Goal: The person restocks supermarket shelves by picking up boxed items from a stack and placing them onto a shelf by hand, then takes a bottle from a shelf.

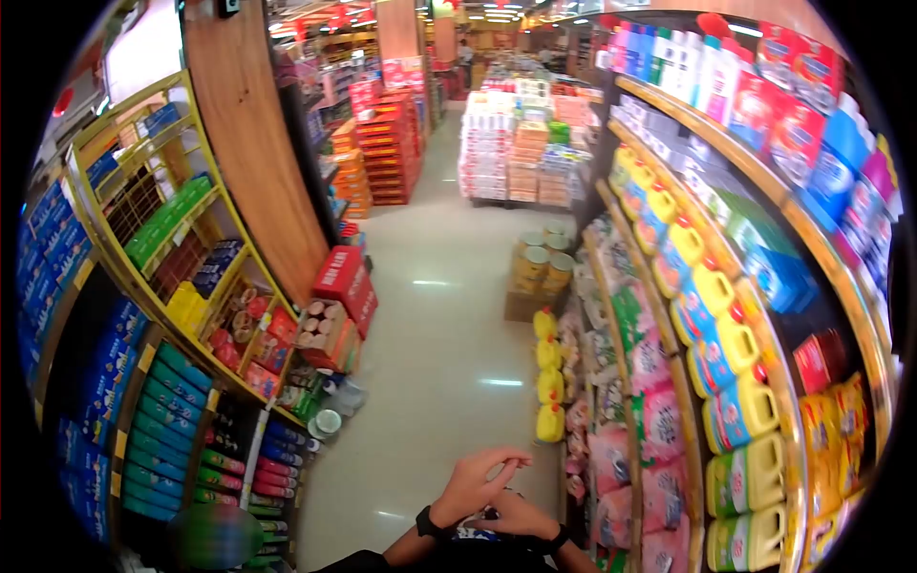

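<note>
My left hand (475,489), with a dark band on its wrist, is raised at the bottom middle of the view. Its fingers stretch to the right, bent a little at the tips, and nothing shows in them. Just below and to the right is my right hand (517,517), also with a dark wristband. It overlaps my left hand; whether they press together I cannot tell. The right thumb points left, apart from the fingers, which are partly hidden. A small blue-and-white patterned patch (475,531) shows beneath the hands.
Shelves on the right carry yellow-handled jugs (714,355) and pink bags (661,425). Yellow bottles (549,391) stand on the floor (441,344) beside them. On the left are a yellow rack (222,215), red boxes (347,285) and teal packs (158,435). Stacked goods (489,143) stand farther down the aisle.
</note>
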`<state>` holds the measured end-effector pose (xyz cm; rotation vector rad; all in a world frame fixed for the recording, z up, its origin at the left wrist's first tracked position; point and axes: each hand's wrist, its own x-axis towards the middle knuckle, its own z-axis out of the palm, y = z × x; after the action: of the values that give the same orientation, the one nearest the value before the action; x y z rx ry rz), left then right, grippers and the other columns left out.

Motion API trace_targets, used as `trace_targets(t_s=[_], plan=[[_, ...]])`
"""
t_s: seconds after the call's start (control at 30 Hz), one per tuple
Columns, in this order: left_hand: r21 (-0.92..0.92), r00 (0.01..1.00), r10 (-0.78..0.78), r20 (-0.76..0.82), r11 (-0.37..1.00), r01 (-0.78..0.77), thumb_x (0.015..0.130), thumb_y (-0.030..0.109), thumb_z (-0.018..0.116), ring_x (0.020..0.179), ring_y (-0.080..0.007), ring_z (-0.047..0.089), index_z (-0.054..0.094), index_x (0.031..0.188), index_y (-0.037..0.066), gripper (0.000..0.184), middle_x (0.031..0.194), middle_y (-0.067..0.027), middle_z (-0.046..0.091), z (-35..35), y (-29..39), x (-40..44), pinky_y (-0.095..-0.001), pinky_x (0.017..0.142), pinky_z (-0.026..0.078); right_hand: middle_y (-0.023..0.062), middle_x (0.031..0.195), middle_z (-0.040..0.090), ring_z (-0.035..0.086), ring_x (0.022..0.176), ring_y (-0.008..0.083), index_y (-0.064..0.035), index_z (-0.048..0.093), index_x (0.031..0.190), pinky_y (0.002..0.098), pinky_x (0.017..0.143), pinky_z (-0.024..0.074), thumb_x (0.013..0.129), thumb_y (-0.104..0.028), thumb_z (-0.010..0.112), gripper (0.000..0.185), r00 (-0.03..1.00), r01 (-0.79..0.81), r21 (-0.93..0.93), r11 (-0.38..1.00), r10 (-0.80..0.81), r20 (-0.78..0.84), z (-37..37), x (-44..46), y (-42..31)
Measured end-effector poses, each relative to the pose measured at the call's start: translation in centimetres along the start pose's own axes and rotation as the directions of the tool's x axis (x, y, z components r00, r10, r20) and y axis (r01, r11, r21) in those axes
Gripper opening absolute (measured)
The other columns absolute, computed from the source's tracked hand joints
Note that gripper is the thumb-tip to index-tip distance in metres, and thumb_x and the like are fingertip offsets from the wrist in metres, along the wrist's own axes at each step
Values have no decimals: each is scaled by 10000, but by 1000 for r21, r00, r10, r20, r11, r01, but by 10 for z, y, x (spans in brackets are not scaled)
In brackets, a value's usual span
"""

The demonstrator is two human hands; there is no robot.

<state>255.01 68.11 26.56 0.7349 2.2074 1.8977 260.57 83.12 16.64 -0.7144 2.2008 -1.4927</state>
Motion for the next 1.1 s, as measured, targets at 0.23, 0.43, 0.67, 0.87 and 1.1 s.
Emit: trace_targets(t_s=[0.23,0.43,0.67,0.87,1.1], plan=[[-68,976,-59,-207,997,45,1019,55,574,943,-216,750,717,1106,-6,178,1003,-108,774,-93,-52,115,-336,855,575,193,1111,764,724,1049,329,40,690,1220,403,956,540,946,-330,774,468,990,68,153,986,-86,115,-61,163,28],[327,935,-22,-355,933,147,1011,93,607,876,-227,759,717,1086,29,148,928,-111,773,-149,-118,267,-322,798,568,159,1032,781,750,942,322,0,705,1192,396,899,559,970,-363,741,427,999,19,80,997,-23,41,-173,279,29],[396,978,43,-202,918,41,989,76,628,843,-250,752,732,1059,42,130,912,-104,770,-196,-176,413,-342,757,567,197,1054,738,681,962,431,-55,673,1224,487,855,536,1041,-445,583,440,999,51,-233,971,-51,6,-280,392,85],[208,978,-206,-18,956,205,976,106,642,908,-236,751,716,1146,56,192,1031,-106,770,-232,-242,522,-349,805,580,174,1044,740,702,941,366,-82,727,1165,425,830,555,1033,-329,631,296,963,-10,-277,961,-65,-261,-428,456,63],[1,718,136,682,982,-188,994,265,680,987,-292,717,642,1279,40,366,1097,-170,735,-250,-296,694,-390,908,550,100,893,762,713,816,153,37,747,1025,289,763,553,990,-103,635,182,719,165,183,969,9,-695,-579,588,93]])
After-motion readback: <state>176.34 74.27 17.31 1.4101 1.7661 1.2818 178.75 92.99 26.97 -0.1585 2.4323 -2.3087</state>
